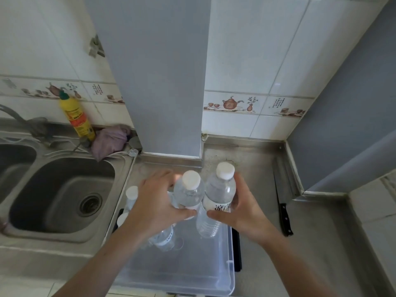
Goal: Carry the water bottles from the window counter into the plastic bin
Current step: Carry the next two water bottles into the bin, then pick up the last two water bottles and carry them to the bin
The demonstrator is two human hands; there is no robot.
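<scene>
Left hand (157, 202) curled round one water bottle (189, 192), thumb across its label, fingers behind; grip clamped on it; white cap up, bottle roughly upright; held above the far end of the plastic bin (230, 260).

Right hand (240, 207) wrapped round a second water bottle (218, 196), thumb in front below the printed label, fingers round the far side; grip clamped on it; white cap up, bottle leaning slightly away; its lower body hangs over the bin's far right part; the two held bottles sit side by side, touching or nearly so, cannot tell which.

Bin: clear plastic, rectangular, resting on the steel desk (310, 243) between the sink and the corner; something dark shows under its right rim.

Already in the bin: a third bottle (131, 197) with white cap at the far left, partly behind the left wrist; another white cap (122, 218) just below it; a further labelled bottle (166, 237) showing under the left forearm, upright or lying cannot tell.

Surroundings: steel sink (62, 196) left of the bin, drain visible; yellow bottle with green cap (77, 116) standing against the tiled wall behind the sink; crumpled purple cloth (109, 139) beside it; black-handled knife (282, 211) lying on the desk right of the bin, well apart from the right hand; grey wall panel (150, 71) rising behind the desk.
</scene>
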